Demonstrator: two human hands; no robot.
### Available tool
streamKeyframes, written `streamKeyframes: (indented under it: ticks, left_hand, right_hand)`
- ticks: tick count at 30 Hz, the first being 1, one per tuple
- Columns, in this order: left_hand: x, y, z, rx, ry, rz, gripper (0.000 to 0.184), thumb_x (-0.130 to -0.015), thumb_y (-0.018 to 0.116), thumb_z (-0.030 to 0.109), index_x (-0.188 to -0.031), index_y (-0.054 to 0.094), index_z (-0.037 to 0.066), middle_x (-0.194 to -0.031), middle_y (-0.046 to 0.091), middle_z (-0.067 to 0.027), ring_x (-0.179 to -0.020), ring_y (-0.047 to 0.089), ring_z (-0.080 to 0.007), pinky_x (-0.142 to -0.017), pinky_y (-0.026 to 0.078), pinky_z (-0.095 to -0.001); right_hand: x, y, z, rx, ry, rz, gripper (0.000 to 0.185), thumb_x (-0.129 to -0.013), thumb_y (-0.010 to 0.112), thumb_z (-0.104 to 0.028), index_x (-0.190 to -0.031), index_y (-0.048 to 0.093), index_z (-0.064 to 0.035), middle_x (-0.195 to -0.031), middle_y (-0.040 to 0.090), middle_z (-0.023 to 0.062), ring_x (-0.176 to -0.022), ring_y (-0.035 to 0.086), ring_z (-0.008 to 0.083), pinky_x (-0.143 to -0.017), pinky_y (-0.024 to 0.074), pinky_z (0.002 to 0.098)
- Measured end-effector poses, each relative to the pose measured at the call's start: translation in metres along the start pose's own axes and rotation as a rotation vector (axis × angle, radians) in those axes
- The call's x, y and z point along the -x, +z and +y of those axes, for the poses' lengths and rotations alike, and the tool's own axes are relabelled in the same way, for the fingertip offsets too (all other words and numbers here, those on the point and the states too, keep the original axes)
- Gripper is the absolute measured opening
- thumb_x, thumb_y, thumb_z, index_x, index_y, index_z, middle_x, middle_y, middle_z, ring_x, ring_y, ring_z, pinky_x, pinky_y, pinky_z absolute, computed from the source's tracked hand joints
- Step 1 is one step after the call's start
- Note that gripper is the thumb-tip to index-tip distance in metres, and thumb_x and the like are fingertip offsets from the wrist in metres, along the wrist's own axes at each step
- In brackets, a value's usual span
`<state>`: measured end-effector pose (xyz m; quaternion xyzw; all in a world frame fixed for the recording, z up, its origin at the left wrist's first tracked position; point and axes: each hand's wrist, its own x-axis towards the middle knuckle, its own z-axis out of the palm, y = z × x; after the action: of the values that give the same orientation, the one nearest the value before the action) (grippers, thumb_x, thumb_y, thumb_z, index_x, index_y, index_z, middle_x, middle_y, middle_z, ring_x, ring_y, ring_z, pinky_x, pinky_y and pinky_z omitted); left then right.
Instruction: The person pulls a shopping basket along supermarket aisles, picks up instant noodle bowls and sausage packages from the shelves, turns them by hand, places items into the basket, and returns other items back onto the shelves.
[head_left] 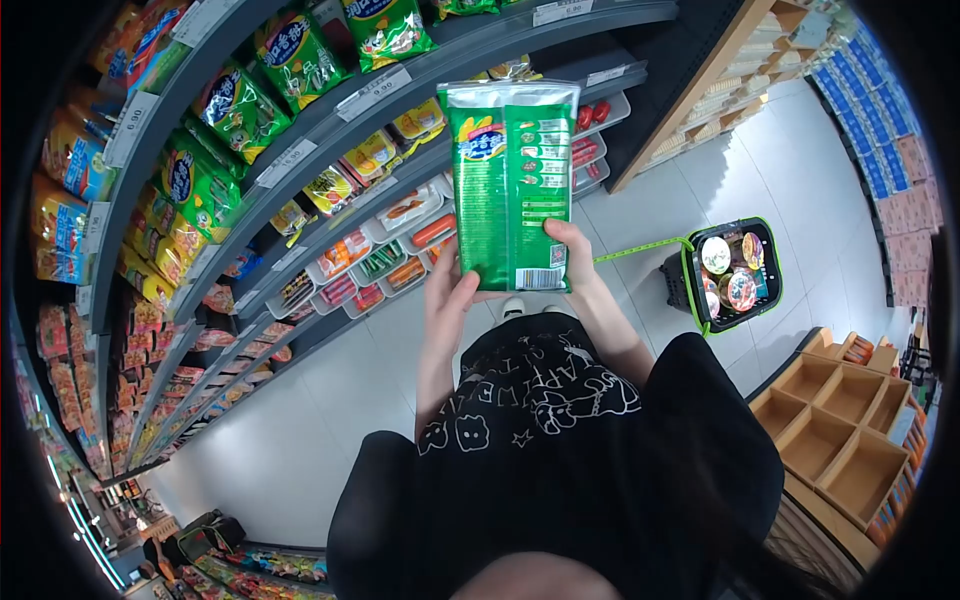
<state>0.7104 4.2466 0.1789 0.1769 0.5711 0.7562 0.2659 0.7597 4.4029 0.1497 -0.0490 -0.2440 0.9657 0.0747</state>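
A green packet (512, 190) with a clear top edge is held upright in front of me, its printed side with a barcode facing the camera. My left hand (452, 290) grips its lower left corner, thumb on the front. On the lower right edge, my right hand (578, 258) holds it with the thumb pressed on the front and the other fingers hidden behind. Similar green packets (240, 110) stand on the shelf at the upper left.
Curved dark shelves (330, 125) hold packets and trays of packaged food (400, 215) on the left. A black basket (735, 275) with round tubs and a green handle stands on the floor at right. Wooden bins (815, 415) are at lower right.
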Motion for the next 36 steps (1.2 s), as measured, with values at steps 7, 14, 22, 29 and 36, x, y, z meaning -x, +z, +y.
streamKeyframes:
  ticks: [7, 14, 22, 29, 36]
  left_hand:
    - [0.003, -0.003, 0.001, -0.050, 0.084, -0.022, 0.047, -0.073, 0.056, 0.003, -0.115, 0.036, -0.009, -0.102, 0.051, -0.0109, -0.092, 0.050, -0.0135, -0.075, 0.041, -0.0225]
    - [0.009, 0.000, 0.012, -0.090, 0.197, -0.045, 0.052, -0.067, 0.062, 0.001, -0.111, 0.038, -0.013, -0.097, 0.053, -0.0130, -0.086, 0.052, -0.0140, -0.073, 0.042, -0.0235]
    - [0.012, -0.002, 0.013, -0.069, 0.292, -0.016, 0.053, -0.066, 0.064, 0.004, -0.110, 0.039, -0.013, -0.093, 0.055, -0.0130, -0.082, 0.053, -0.0129, -0.072, 0.042, -0.0223]
    - [0.010, 0.002, 0.015, -0.041, 0.257, 0.026, 0.054, -0.067, 0.063, 0.008, -0.110, 0.039, -0.013, -0.089, 0.056, -0.0108, -0.079, 0.053, -0.0103, -0.068, 0.040, -0.0194]
    - [0.013, 0.004, 0.014, -0.049, 0.261, 0.046, 0.054, -0.069, 0.061, 0.014, -0.110, 0.039, -0.013, -0.088, 0.056, -0.0104, -0.078, 0.053, -0.0101, -0.068, 0.040, -0.0190]
  right_hand:
    - [-0.004, 0.002, -0.005, 0.460, -0.218, -0.023, 0.056, -0.069, 0.055, -0.017, -0.117, 0.033, 0.0006, -0.108, 0.047, 0.0100, -0.099, 0.045, 0.0162, -0.084, 0.0349, 0.0271]
    - [0.002, 0.012, -0.014, 0.498, -0.207, -0.079, 0.059, -0.065, 0.059, -0.024, -0.114, 0.036, 0.0013, -0.106, 0.048, 0.0094, -0.097, 0.046, 0.0153, -0.082, 0.0365, 0.0270]
    - [0.000, 0.015, -0.014, 0.536, -0.240, -0.095, 0.068, -0.062, 0.062, -0.031, -0.113, 0.034, 0.0043, -0.105, 0.049, 0.0124, -0.092, 0.051, 0.0168, -0.077, 0.0419, 0.0261]
    - [0.000, 0.017, -0.013, 0.512, -0.230, -0.051, 0.063, -0.066, 0.059, -0.029, -0.114, 0.034, 0.0038, -0.104, 0.048, 0.0113, -0.093, 0.049, 0.0157, -0.078, 0.0397, 0.0257]
    - [0.003, 0.018, -0.014, 0.436, -0.210, -0.064, 0.057, -0.068, 0.058, -0.023, -0.114, 0.035, 0.0029, -0.105, 0.048, 0.0103, -0.095, 0.047, 0.0147, -0.081, 0.0374, 0.0257]
